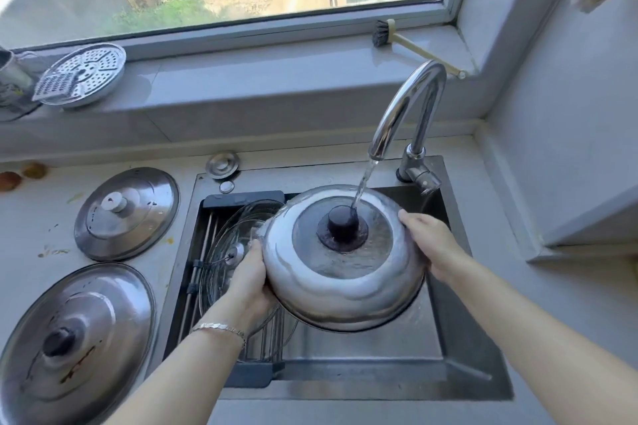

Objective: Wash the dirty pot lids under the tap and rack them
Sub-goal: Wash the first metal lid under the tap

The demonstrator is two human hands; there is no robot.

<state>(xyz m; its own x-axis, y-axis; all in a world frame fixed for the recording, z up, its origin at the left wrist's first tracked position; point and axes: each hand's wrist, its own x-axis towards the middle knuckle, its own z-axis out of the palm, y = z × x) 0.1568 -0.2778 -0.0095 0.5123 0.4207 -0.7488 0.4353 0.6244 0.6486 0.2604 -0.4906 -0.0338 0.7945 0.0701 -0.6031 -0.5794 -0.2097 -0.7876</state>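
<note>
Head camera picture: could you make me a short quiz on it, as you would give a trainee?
1. True or false: the tap is off.
2. Where is the glass lid? A. on the windowsill. B. in the rack in the sink. C. on a stove.
3. Fill in: the near lid and the rear lid lie on the ___, left of the sink.
Key: 1. False: water runs onto the domed lid, which the left hand and the right hand hold by its rim. 2. B. 3. Counter.
</note>
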